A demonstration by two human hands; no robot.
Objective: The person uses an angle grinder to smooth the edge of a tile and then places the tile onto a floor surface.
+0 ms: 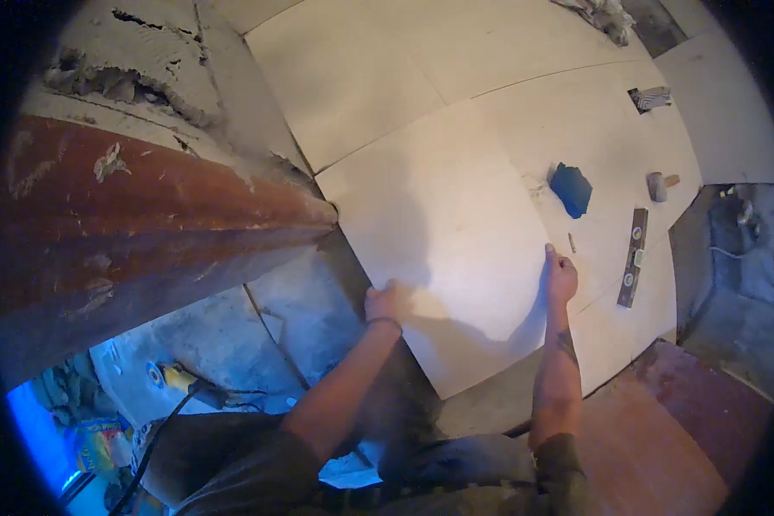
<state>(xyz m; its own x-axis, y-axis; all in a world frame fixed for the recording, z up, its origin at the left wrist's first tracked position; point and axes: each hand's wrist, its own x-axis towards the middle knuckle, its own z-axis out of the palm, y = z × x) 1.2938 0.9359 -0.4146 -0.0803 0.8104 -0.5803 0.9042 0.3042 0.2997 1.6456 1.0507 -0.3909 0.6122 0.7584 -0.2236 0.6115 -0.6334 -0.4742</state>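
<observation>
A large pale tile (464, 249) lies in front of me, tilted against the tiles around it, its right edge casting a shadow. My left hand (389, 301) is closed round the tile's left edge. My right hand (562, 273) grips its right edge, the thumb along the top face; the fingers beneath are hidden. Just past my right hand lie a short stick-like piece (572, 243) and a dark blue cloth or sponge (570, 189). Farther right, a spirit level (633, 258) rests on the tiles, with a mallet (660, 186) beyond it.
A thick reddish-brown column (155, 215) juts in from the left, close to the tile's far left corner. Below it, a yellow angle grinder (181, 380) with a black cable sits on the dusty floor. A cutout with a grey patterned piece (652, 98) shows at far right.
</observation>
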